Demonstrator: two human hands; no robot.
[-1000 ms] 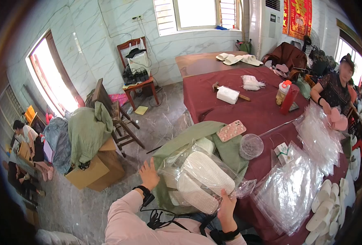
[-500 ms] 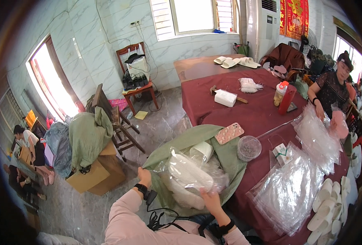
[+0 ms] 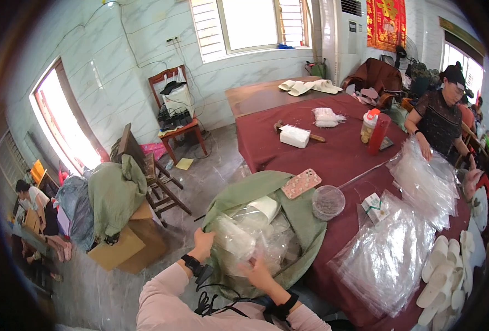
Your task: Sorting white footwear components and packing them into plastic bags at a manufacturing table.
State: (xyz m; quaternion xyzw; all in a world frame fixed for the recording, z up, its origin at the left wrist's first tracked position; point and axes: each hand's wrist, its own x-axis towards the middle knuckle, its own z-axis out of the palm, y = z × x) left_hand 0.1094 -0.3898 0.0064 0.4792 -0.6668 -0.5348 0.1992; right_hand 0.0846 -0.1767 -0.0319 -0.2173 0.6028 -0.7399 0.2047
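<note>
A green woven sack (image 3: 305, 234) stands gaping in front of me. It is filled with white slippers in clear plastic bags; one bagged slipper (image 3: 234, 237) lies on top at the left. My left hand (image 3: 203, 243) is closed on the sack's left rim. Over the near part of the opening, my right hand (image 3: 260, 274) has its fingers bent together at the edge of the bagged slipper's plastic. A white slipper (image 3: 265, 207) shows at the far side of the sack. What lies deeper is hidden.
On the red tablecloth (image 3: 299, 160) are a phone (image 3: 301, 183) by the sack, a clear tub (image 3: 328, 202), a stack of clear bags (image 3: 385, 254) and white slippers (image 3: 440, 276). A co-worker (image 3: 437, 118) handles bags (image 3: 424, 179) across the table. Cardboard boxes (image 3: 139, 243) stand left.
The bagged slipper has shifted left and lower into the sack. My right hand has moved left and slightly toward me. The co-worker has bent forward over the bags.
</note>
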